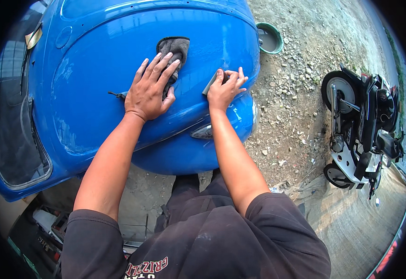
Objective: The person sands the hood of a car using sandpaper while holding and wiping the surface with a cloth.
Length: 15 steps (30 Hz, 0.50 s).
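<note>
A blue car hood point(105, 65) with a glossy, wet-looking surface lies under both my hands. My left hand point(149, 95) rests flat with its fingers stretched over a bunched dark grey cloth point(174, 46), whose far end sticks out past the fingertips. Further right, near the front of the hood, my right hand point(226, 90) is closed on a thin grey piece of sandpaper point(209, 85), pinched by the thumb. The fingers behind the thumb are partly hidden, and the outer ones stand up off the paint.
Below the hood bulges the blue fender point(179, 160) with a small lamp point(203, 132). A green basin point(270, 38) of greyish water stands on the gravel ahead of the car. A motorcycle point(361, 121) is parked to the right. The windshield point(14, 144) is at left.
</note>
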Available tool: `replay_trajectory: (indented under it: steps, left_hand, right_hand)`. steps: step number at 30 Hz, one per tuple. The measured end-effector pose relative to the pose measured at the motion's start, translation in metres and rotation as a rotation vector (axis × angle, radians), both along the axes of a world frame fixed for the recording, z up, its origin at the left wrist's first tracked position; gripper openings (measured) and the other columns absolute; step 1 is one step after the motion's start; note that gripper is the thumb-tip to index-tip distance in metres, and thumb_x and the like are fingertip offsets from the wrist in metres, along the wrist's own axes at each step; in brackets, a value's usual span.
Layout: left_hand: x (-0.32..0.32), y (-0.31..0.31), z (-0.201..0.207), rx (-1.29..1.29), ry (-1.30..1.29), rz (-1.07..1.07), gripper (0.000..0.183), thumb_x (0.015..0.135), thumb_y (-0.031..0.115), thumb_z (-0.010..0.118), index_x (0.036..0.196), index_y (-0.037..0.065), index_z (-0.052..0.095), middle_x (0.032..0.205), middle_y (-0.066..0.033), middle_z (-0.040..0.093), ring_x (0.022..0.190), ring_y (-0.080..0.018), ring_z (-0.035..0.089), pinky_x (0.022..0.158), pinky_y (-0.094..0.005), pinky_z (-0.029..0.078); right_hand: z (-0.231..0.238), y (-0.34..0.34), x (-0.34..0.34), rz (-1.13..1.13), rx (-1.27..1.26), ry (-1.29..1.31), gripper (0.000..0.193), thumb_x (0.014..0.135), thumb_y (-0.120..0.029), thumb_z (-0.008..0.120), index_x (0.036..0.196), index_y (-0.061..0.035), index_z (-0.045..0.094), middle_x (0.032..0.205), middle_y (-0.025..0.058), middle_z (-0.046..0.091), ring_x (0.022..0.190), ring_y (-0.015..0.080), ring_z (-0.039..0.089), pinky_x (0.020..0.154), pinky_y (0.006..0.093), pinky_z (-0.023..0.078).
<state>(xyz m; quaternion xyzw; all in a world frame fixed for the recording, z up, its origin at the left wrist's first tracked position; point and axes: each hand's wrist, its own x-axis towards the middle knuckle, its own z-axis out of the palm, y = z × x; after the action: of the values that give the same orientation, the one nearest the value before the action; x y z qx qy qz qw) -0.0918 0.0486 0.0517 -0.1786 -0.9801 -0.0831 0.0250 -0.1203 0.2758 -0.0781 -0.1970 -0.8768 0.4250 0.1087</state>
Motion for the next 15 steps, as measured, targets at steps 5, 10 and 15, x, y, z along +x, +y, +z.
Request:
replay_trajectory:
  steps: [5, 10, 15]
  left_hand:
    - [0.002, -0.004, -0.004, -0.005, -0.009, 0.004, 0.091, 0.099, 0.026, 0.076, 0.185, 0.026, 0.046, 0.19, -0.0054, 0.047, 0.177, -0.0313, 0.043, 0.15, -0.0531, 0.028]
    - [-0.002, 0.003, 0.002, 0.01, 0.007, -0.005, 0.091, 0.099, 0.025, 0.076, 0.185, 0.025, 0.047, 0.19, -0.0058, 0.047, 0.177, -0.0316, 0.043, 0.15, -0.0535, 0.028]
    - [0.003, -0.005, -0.003, -0.007, -0.001, 0.002, 0.09, 0.099, 0.024, 0.075, 0.185, 0.025, 0.047, 0.191, -0.0054, 0.047, 0.178, -0.0311, 0.042, 0.15, -0.0539, 0.028]
  right_hand:
    - [0.007, -0.03, 0.028, 0.01, -0.071, -0.05, 0.027, 0.119, -0.032, 0.074, 0.122, -0.0075, 0.065, 0.184, 0.0281, 0.042, 0.178, 0.0684, 0.018, 0.137, 0.0918, 0.008]
    - [0.0, 0.001, -0.003, -0.104, -0.032, -0.08, 0.023, 0.119, -0.029, 0.072, 0.124, -0.0075, 0.064, 0.185, 0.029, 0.042, 0.179, 0.0673, 0.017, 0.139, 0.09, 0.008]
    - [0.006, -0.03, 0.03, 0.018, -0.009, -0.022, 0.023, 0.118, -0.026, 0.075, 0.122, -0.0066, 0.063, 0.185, 0.0272, 0.043, 0.178, 0.0667, 0.02, 0.138, 0.0907, 0.012]
